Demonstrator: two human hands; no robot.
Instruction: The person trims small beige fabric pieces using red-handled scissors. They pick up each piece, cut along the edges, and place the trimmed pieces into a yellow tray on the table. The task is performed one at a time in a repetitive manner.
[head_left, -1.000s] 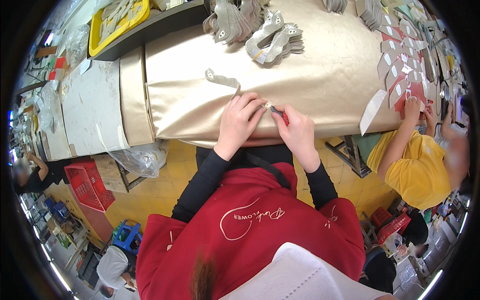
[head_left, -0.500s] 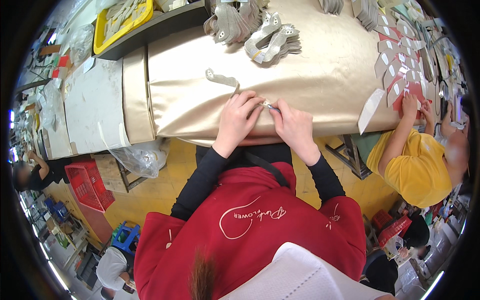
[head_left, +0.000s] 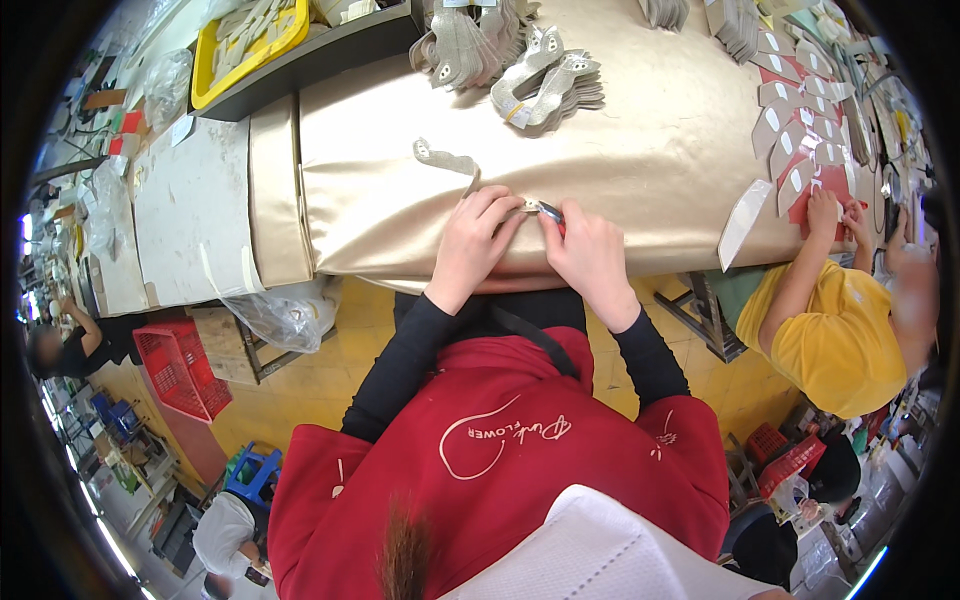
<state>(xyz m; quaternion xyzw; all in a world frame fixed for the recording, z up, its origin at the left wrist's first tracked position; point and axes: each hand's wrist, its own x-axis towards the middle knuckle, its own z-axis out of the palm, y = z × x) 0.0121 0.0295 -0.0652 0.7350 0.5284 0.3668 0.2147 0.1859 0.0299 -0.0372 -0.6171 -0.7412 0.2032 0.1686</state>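
Overall, a long table [head_left: 640,160] covered in shiny gold sheeting fills the upper half of the view and is the largest thing. Past its right-hand stretch of near edge sits a co-worker in a yellow top [head_left: 825,340], both arms reaching over it. Joining the table's left end is a scuffed pale board [head_left: 190,215]. Towards the table's right end lies a red sheet [head_left: 798,212], with many pale cut pieces laid over it. Below the table on its left, on the floor side, is a red crate [head_left: 182,370]. At the table's far left corner stands a black box [head_left: 330,68], with a yellow tray [head_left: 303,28] resting at it.

Smaller again are two bundles of grey strips, a fuller bundle [head_left: 462,55] and a banded bundle [head_left: 555,90], both on the far part of the table near its middle.

Over the table's near edge, around the middle, are the two bare hands. The left hand [head_left: 478,235] pinches a slim grey strip [head_left: 447,159], whose free, curled end lies on the table farther in and to the left. The right hand [head_left: 588,248] grips a small tool [head_left: 550,212] with red on its handle. Between the fingertips, just above that table edge, a tiny pale tip [head_left: 530,206] pokes out; whether the tool touches it cannot be told.
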